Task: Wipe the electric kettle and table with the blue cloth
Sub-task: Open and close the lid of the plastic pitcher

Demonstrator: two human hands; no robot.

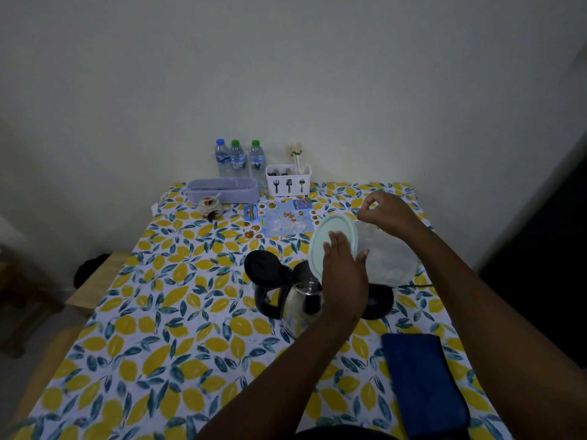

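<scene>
The steel electric kettle (297, 304) stands mid-table with its black lid (263, 265) flipped open, off its black base (378, 300), which sits just to its right. The folded blue cloth (422, 382) lies on the lemon-print table (158, 344) at the near right, untouched. Above the kettle, a clear plastic container (390, 258) with a pale round lid (333, 227) is held tilted on its side. My left hand (344, 277) is pressed against the lid, thumb around its edge. My right hand (389, 214) pinches the container's upper rim.
At the back stand three water bottles (238, 158), a white cutlery holder (288, 181), a lilac tray (222, 190) and a small jar (209, 208). A printed leaflet (279, 220) lies behind the kettle. A cord (419, 284) runs right from the base. Wooden furniture (92, 287) stands left of the table.
</scene>
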